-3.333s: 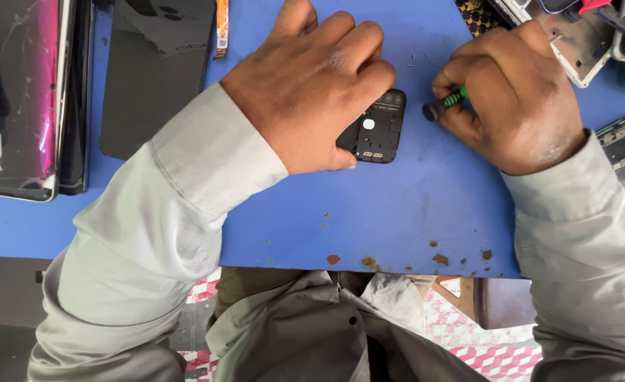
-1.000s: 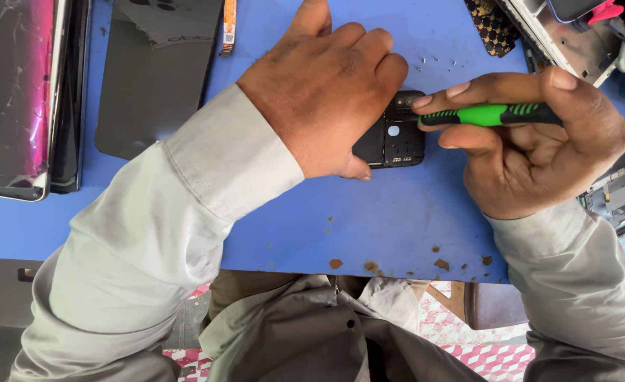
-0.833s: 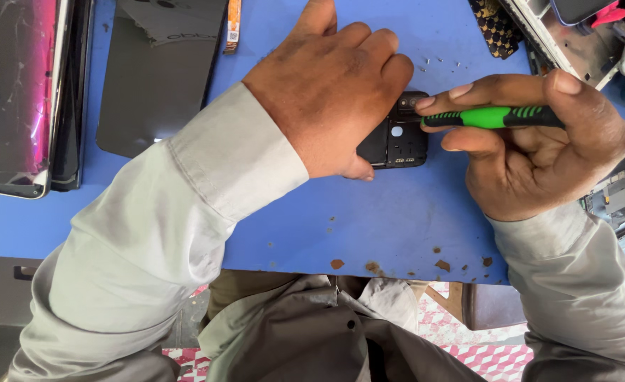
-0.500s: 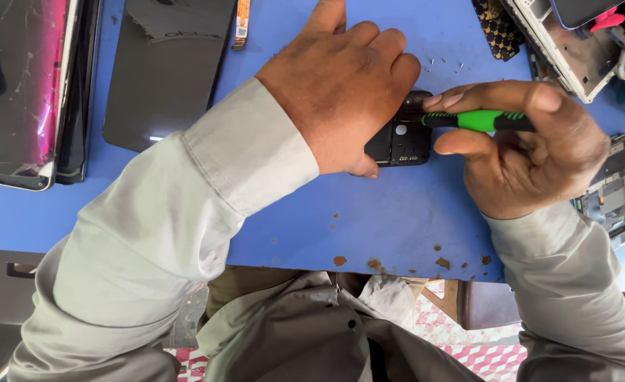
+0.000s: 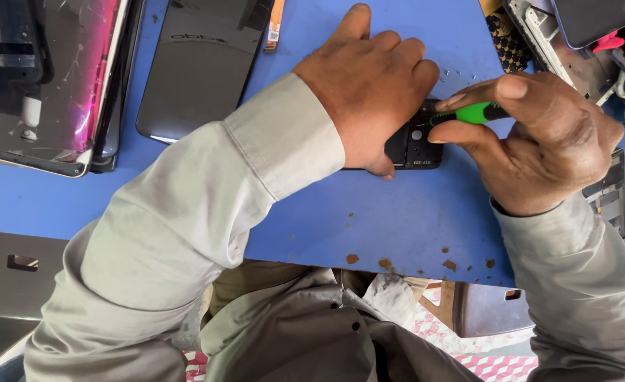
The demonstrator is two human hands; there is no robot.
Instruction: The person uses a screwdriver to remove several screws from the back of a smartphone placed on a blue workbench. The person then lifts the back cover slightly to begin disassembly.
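My left hand (image 5: 369,85) lies palm down over a small black phone part (image 5: 415,147) on the blue table (image 5: 369,219), pinning it so only its right end shows. My right hand (image 5: 539,141) grips a green-handled screwdriver (image 5: 479,113) between thumb and fingers. Its tip points left onto the exposed end of the black part, right beside my left fingertips.
A dark phone back panel (image 5: 203,64) lies at the upper left, next to a cracked glossy panel (image 5: 51,78). Phone frames and parts (image 5: 581,35) crowd the upper right. An orange strip (image 5: 276,25) lies near the top. Small brown chips (image 5: 397,263) dot the table's near edge.
My right hand has swung the screwdriver from an upright grip to a level one and brought its tip onto the black part. My left hand has stayed pressed on the part.
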